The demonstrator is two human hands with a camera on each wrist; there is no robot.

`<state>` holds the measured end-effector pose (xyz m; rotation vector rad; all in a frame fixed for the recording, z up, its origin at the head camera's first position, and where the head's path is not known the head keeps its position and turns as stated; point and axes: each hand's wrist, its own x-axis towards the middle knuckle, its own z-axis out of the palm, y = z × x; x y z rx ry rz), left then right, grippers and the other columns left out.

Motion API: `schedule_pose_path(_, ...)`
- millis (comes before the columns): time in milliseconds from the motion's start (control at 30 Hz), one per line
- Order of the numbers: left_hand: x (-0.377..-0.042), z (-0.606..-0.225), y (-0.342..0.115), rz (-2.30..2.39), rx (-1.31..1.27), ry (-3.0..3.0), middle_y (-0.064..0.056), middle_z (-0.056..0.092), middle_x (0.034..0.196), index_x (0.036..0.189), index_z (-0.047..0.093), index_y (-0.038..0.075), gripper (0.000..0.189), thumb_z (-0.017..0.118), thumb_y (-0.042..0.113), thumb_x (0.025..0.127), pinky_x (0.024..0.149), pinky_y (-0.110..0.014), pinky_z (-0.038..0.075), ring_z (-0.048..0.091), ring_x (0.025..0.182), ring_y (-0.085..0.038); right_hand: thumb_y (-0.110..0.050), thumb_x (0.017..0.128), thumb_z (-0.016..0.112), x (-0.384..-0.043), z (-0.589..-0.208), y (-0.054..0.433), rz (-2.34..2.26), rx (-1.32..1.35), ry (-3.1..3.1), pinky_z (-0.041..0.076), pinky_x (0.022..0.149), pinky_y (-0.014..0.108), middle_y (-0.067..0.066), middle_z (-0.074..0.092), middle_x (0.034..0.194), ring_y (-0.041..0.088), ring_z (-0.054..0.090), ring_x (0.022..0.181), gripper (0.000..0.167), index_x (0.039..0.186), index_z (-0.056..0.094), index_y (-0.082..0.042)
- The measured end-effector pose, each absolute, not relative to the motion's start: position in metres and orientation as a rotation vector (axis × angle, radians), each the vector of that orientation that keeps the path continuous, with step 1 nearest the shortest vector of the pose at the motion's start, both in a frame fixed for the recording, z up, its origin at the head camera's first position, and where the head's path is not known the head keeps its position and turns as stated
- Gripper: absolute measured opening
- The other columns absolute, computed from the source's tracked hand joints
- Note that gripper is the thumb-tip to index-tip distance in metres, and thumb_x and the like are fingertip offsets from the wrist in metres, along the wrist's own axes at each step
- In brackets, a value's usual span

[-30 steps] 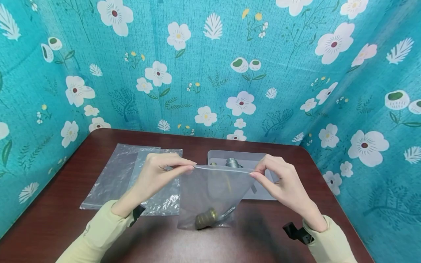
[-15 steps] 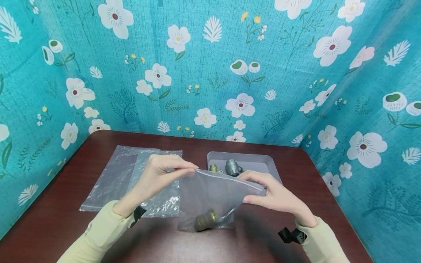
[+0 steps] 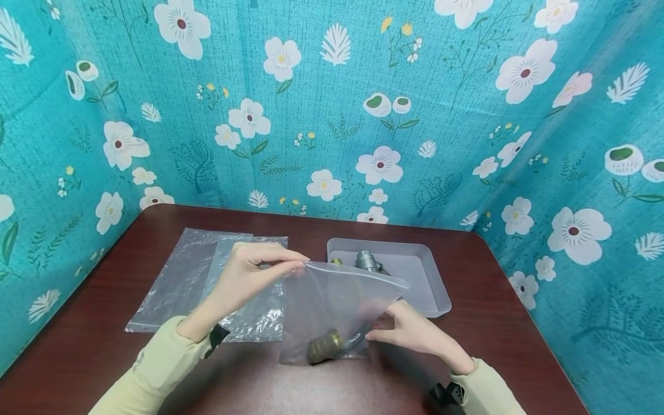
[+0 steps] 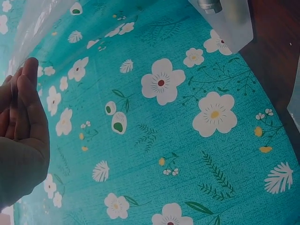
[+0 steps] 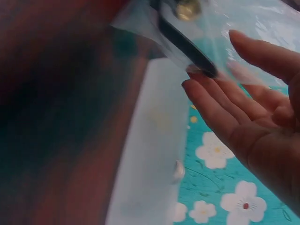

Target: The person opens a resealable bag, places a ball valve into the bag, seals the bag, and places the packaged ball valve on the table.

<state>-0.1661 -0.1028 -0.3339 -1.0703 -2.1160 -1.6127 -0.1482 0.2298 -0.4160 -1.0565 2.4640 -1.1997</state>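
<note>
A clear zip bag (image 3: 337, 305) hangs upright, its lower edge at the table. Inside, at the bottom, lies a brass fitting (image 3: 324, 347) with a dark lever-like handle (image 5: 185, 44), perhaps a valve. Thumb and fingertips of my left hand (image 3: 264, 271) pinch the bag's top left corner. My right hand (image 3: 410, 331) is at the bag's lower right side. In the right wrist view its fingers (image 5: 225, 101) are extended against the bag near the handle's end, with the thumb apart from them. The left wrist view shows the left hand (image 4: 23, 112) at the plastic.
Two flat clear bags (image 3: 176, 282) lie overlapping on the left of the brown table (image 3: 493, 346). Behind the held bag, a translucent tray (image 3: 433, 276) contains a grey metal fitting (image 3: 365, 261) and a small brass piece (image 3: 336, 261). A floral curtain (image 3: 332, 115) surrounds the table.
My right hand has let go of the bag's top right corner and moved down its right side to the handle's level. The top right edge sags. My left hand stays put.
</note>
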Motion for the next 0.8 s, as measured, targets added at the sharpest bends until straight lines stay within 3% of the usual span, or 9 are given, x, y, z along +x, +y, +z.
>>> schedule_pose_path(200, -0.168, -0.334, -0.104, -1.669, -0.968, -2.161, -0.007, 0.078, 0.085, 0.100, 0.078, 0.007, 0.016, 0.075, 0.004, 0.085, 0.069, -0.025, 0.060, 0.074, 0.074, -0.007, -0.016, 0.095, 0.066, -0.149, -0.429, 0.230, -1.195, -1.001, 2.479, 0.055, 0.092, 0.022, 0.006, 0.073, 0.115, 0.000, 0.063, 0.110, 0.023, 0.117, 0.069, -0.011)
schedule_pose_path(533, -0.174, -0.335, -0.108, -1.718, -0.815, -2.268, -0.006, 0.078, 0.083, 0.101, 0.078, 0.011, 0.014, 0.075, 0.010, 0.087, 0.067, -0.024, 0.059, 0.073, 0.072, -0.010, -0.017, 0.095, 0.066, -0.152, -0.436, 0.231, -1.269, -0.890, 2.423, 0.054, 0.082, 0.018, 0.007, 0.075, 0.109, -0.006, 0.063, 0.100, 0.020, 0.113, 0.072, -0.012)
schedule_pose_path(800, -0.174, -0.335, -0.108, -1.718, -0.714, -2.370, -0.004, 0.078, 0.082, 0.099, 0.078, 0.013, 0.013, 0.076, 0.018, 0.087, 0.069, -0.025, 0.060, 0.074, 0.071, -0.010, -0.017, 0.097, 0.063, -0.158, -0.437, 0.237, -1.274, -0.959, 2.223, 0.054, 0.084, 0.019, 0.008, 0.076, 0.104, -0.003, 0.064, 0.099, 0.018, 0.111, 0.072, -0.011)
